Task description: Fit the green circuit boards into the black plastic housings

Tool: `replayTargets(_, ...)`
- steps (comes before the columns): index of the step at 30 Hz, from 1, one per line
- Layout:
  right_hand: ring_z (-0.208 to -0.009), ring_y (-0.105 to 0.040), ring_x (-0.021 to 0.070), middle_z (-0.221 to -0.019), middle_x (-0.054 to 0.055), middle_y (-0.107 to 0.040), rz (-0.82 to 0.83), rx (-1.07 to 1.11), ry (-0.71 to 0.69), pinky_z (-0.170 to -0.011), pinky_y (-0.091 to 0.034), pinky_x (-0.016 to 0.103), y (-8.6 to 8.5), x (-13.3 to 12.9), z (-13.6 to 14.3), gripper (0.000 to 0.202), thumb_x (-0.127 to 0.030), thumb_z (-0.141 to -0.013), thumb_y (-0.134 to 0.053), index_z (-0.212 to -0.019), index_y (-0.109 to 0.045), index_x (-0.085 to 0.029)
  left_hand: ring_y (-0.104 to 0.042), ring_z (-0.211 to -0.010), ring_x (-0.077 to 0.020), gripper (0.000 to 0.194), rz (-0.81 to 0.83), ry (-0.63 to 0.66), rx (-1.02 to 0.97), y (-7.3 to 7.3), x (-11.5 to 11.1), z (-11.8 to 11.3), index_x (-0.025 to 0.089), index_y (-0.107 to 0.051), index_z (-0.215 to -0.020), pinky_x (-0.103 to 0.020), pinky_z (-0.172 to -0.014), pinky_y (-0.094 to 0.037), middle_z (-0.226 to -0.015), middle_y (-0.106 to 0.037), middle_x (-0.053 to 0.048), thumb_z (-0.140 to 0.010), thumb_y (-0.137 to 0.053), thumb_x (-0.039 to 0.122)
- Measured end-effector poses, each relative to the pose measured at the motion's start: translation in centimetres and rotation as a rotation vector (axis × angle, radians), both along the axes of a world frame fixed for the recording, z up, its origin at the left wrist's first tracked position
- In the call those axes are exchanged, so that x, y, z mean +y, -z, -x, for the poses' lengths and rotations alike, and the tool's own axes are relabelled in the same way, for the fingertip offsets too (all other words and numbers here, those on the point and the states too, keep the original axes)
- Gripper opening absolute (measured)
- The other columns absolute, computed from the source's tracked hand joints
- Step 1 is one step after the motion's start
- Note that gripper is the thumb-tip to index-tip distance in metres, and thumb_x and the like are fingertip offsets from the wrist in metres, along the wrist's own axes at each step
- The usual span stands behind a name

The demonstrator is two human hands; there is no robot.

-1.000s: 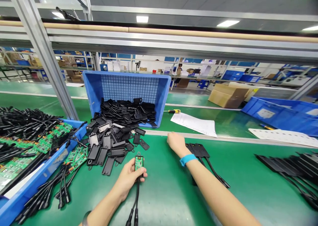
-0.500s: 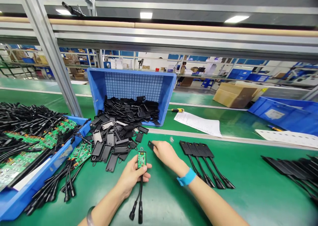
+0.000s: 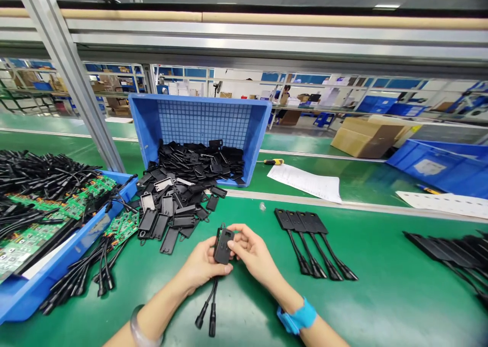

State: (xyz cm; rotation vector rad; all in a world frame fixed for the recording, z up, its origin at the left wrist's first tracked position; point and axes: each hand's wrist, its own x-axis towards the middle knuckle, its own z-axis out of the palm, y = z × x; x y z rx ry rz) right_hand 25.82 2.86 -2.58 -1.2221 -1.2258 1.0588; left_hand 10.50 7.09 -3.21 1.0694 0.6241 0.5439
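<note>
My left hand (image 3: 204, 260) is closed round a black plastic case half with a green circuit board (image 3: 217, 238) in it; only a sliver of the board shows. Two black cables (image 3: 213, 301) with plugs hang from its lower end. Between thumb and fingers, my right hand (image 3: 249, 248) holds a black case cover (image 3: 224, 246) with a small window. The cover lies tilted over the board, hiding most of it. Whether the two halves are fully joined I cannot tell. Left of my hands lie loose black case parts (image 3: 170, 240).
A tipped blue crate (image 3: 263, 133) spills black case parts. At left, a blue tray (image 3: 125, 182) holds circuit boards with cables. Several cased units (image 3: 301, 220) lie in a row at right, more (image 3: 438, 250) beyond. Behind are a screwdriver (image 3: 273, 161), a paper sheet (image 3: 305, 182) and a cardboard box (image 3: 366, 136).
My right hand has moved left with the case cover and laid it over the circuit board in my left hand. The board, facing up and visible before, is now mostly covered.
</note>
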Motion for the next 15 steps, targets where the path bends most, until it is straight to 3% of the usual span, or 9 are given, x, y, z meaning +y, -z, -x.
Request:
replayTargets(5, -0.055, -0.055, 0.0107, -0.069, -0.005, -0.05, -0.009, 0.053, 0.02, -0.053, -0.048, 0.025, 0.04, 0.03, -0.01, 0.031, -0.039, -0.076, -0.063, -0.098, -0.055, -0.02, -0.061, -0.092, -0.0193, 0.057, -0.107, 0.005, 0.056, 0.11, -0.01, -0.07, 0.013, -0.059, -0.106, -0.028, -0.078, -0.047, -0.093, -0.067, -0.008, -0.054, -0.082, 0.019)
replayTargets(10, -0.057, -0.056, 0.0111, -0.068, -0.002, -0.056, -0.003, 0.085, 0.055, -0.052, -0.045, 0.023, -0.26, -0.02, -0.33, 0.03, -0.041, -0.075, -0.066, -0.092, -0.059, -0.018, -0.061, -0.087, -0.0191, 0.057, -0.095, -0.005, 0.065, 0.07, -0.06, -0.11, 0.013, -0.057, -0.107, -0.024, -0.062, -0.049, -0.097, -0.066, -0.011, -0.056, -0.081, 0.019)
replayTargets(15, -0.057, -0.056, 0.0109, -0.066, -0.002, -0.057, 0.048, 0.158, 0.083, -0.05, -0.045, 0.021, -0.29, 0.08, -0.52, 0.034, -0.044, -0.071, -0.07, -0.089, -0.059, -0.018, -0.06, -0.079, -0.0141, 0.055, -0.081, 0.002, 0.039, -0.12, -0.14, -0.14, 0.012, -0.056, -0.107, -0.021, -0.061, -0.048, -0.097, -0.067, -0.01, -0.058, -0.08, 0.018)
